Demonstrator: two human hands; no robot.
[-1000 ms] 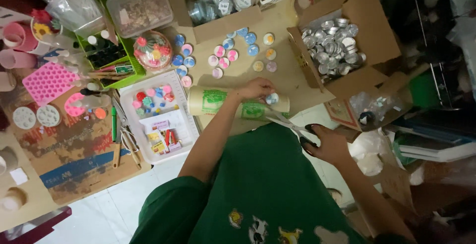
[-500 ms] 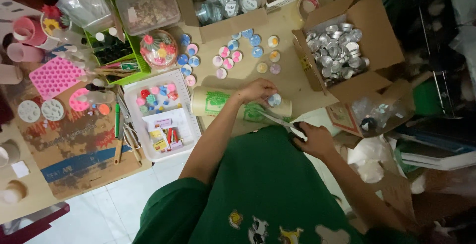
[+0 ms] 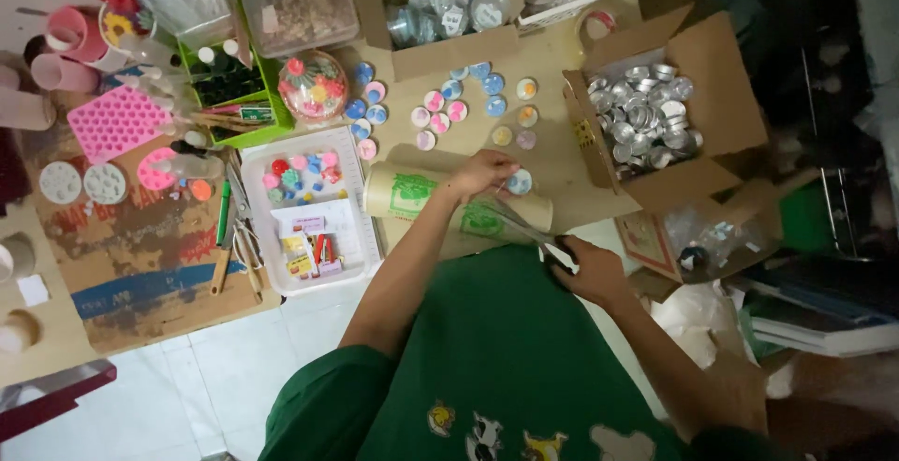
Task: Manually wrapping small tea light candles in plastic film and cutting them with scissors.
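Observation:
My left hand [image 3: 482, 173] pinches a small round tealight candle [image 3: 519, 181] with blue and white wax, held just above a rolled sheet of brown paper with green print [image 3: 412, 195]. My right hand [image 3: 590, 269] grips the handles of a pair of scissors [image 3: 527, 228], whose blades point up and left toward the candle. Both forearms come out of green sleeves. More coloured tealight candles [image 3: 448, 109] lie in rows on the brown paper beyond my left hand.
A cardboard box of empty metal cups [image 3: 646, 124] stands at the right. A white tray [image 3: 361, 236] with small coloured wax shapes lies at the left, beside pink silicone moulds [image 3: 117, 122], a green bin [image 3: 245, 96] and clear tubs [image 3: 304, 12].
My right hand has closed on the scissors and drawn them in from the right toward the candle. My left hand keeps the candle in the same place.

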